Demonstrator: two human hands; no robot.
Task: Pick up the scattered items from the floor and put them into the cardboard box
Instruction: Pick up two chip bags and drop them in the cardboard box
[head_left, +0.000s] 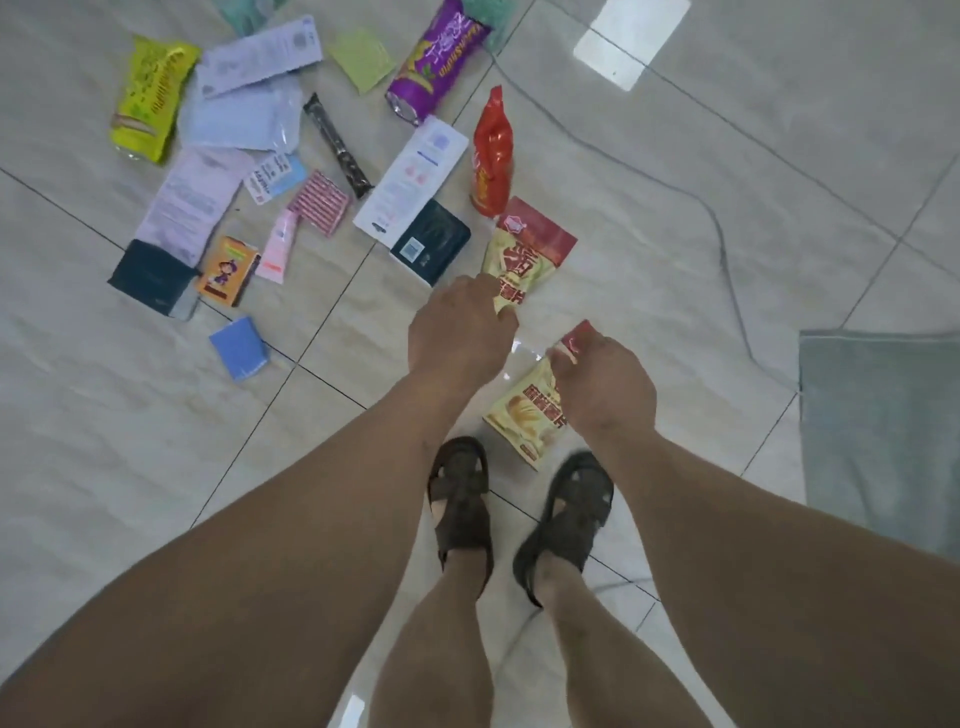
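Left hand (460, 332) closing on lower edge of far chip bag (524, 249), long axis running away up-right; right hand (605, 387) pinching red top of near chip bag (530, 421); cardboard box unseen.

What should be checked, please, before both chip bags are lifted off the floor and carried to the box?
1. Right hand pinching the top edge of the nearer yellow chip bag: ok.
2. Left hand gripping the farther yellow chip bag: cannot tell; the fingers are at its lower edge, but a closed grip is not visible.
3. Cardboard box located: not ok; it is out of view.
4. Red snack bag clear of the lift: ok; it lies beyond the farther bag.
5. Grey cable clear of the feet: ok.
6. Floor cleared: not ok; many packets remain, such as the purple snack bag.
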